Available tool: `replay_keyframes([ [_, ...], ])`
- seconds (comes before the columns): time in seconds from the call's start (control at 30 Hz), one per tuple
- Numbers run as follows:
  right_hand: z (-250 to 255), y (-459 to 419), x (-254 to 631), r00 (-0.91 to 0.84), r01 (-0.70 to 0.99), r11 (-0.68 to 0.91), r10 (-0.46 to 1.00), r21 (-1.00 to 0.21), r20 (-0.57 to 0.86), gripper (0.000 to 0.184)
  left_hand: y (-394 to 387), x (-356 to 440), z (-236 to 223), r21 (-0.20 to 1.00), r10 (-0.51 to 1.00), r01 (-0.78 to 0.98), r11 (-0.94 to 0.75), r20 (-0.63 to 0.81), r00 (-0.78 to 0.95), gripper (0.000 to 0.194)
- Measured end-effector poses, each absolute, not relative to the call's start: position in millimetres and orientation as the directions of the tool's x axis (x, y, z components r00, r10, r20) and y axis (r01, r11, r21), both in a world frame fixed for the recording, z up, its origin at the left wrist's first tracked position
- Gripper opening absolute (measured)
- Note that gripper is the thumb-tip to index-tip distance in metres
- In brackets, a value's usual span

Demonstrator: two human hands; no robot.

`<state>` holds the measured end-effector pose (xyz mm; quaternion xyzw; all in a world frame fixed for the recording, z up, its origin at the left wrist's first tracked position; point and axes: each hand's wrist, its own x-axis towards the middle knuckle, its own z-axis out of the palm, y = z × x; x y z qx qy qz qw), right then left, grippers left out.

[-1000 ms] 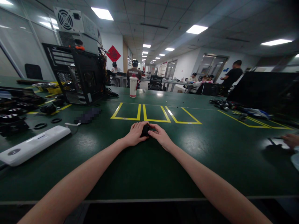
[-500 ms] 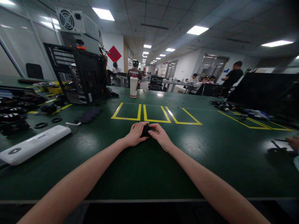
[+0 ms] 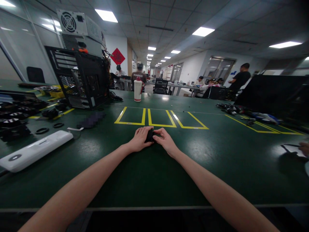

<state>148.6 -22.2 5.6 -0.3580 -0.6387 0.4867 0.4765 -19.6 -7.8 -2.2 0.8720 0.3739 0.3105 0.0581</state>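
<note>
A small black object [image 3: 149,135], its kind unclear, rests at the green tabletop [image 3: 149,174] between my two hands. Around its left side my left hand [image 3: 139,139] is closed, fingers over the far side and thumb on the near side. My right hand [image 3: 165,140] pinches the object's right edge between thumb and fingertips. Much of the object is hidden by the fingers. Just beyond the hands, yellow tape [image 3: 162,126] marks several outlines on the table.
At left lie a white power-strip-like device [image 3: 36,150] and black rings [image 3: 42,130]. Behind them stands an open computer case [image 3: 84,75] carrying power supplies [image 3: 79,24]. A white cup [image 3: 137,90] stands farther back. At right, another person's hand [image 3: 304,149] is beside a white sheet [image 3: 293,149].
My hands and the black object hold nearly the same place. At the right edge, the other person's hand has shifted slightly and more of the white sheet shows.
</note>
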Motion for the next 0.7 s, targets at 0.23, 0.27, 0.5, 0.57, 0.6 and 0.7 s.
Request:
replay_keyframes([
  [0.23,-0.1,-16.2,150.3,-0.331,-0.048,0.276,0.903,-0.960,0.276,0.033,-8.4,-19.7,-2.0,0.333,0.697,0.626,-0.705,0.489,0.524,0.061],
  [0.27,-0.8,-16.1,150.3,-0.341,-0.062,0.265,0.900,-0.962,0.270,0.034,-8.5,-19.8,-1.9,0.333,0.695,0.624,-0.707,0.489,0.526,0.061],
  [0.5,2.0,-20.4,148.8,-0.304,-0.027,0.258,0.918,-0.966,0.254,0.024,-8.8,-20.0,-1.2,0.337,0.690,0.616,-0.712,0.496,0.527,0.060],
  [0.57,3.7,-21.0,148.7,-0.298,-0.015,0.257,0.921,-0.966,0.250,0.022,-8.5,-19.9,-1.4,0.336,0.689,0.615,-0.713,0.495,0.529,0.060],
  [0.6,4.3,-21.0,148.7,-0.295,-0.020,0.258,0.922,-0.966,0.252,0.023,-8.4,-19.9,-1.5,0.336,0.689,0.615,-0.714,0.496,0.528,0.060],
  [0.7,5.1,-20.4,149.7,-0.310,-0.050,0.252,0.916,-0.966,0.255,0.031,-8.1,-19.9,-1.8,0.335,0.686,0.613,-0.716,0.499,0.528,0.061],
])
